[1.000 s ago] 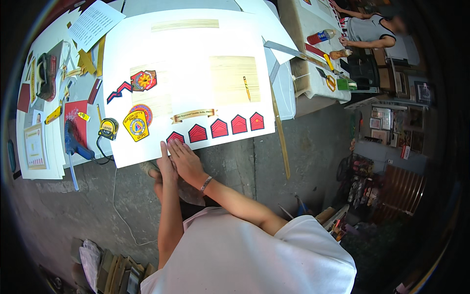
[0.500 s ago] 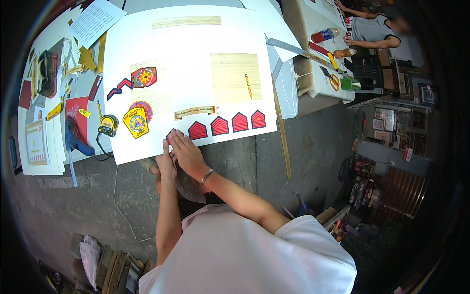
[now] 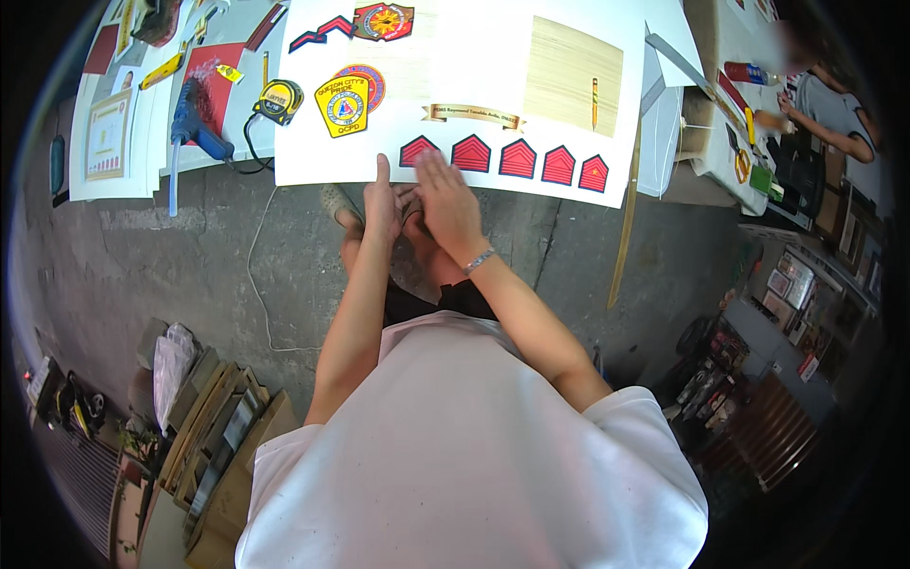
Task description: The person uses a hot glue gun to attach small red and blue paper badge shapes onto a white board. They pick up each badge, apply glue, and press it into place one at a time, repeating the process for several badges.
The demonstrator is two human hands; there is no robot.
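Fingers of the right hand (image 3: 448, 211) have slid off the leftmost red patch (image 3: 419, 152), which they covered half a second ago; only its lower right corner now lies behind the fingertips. That patch sits at the left end of the row of chevron patches, near the front edge of the white board (image 3: 483, 47). Handling it well probably calls for flat, light fingertips, nudging at its border so its base stays level with the second patch (image 3: 472, 152) and the gaps stay even. The right hand is flat and unclenched, gripping nothing visible; the left hand (image 3: 381, 209) raises one digit over the board's edge, and whether its curled fingers hold anything I cannot tell. Compared with earlier, the hands stand slightly farther apart, and the whole board appears higher in view.
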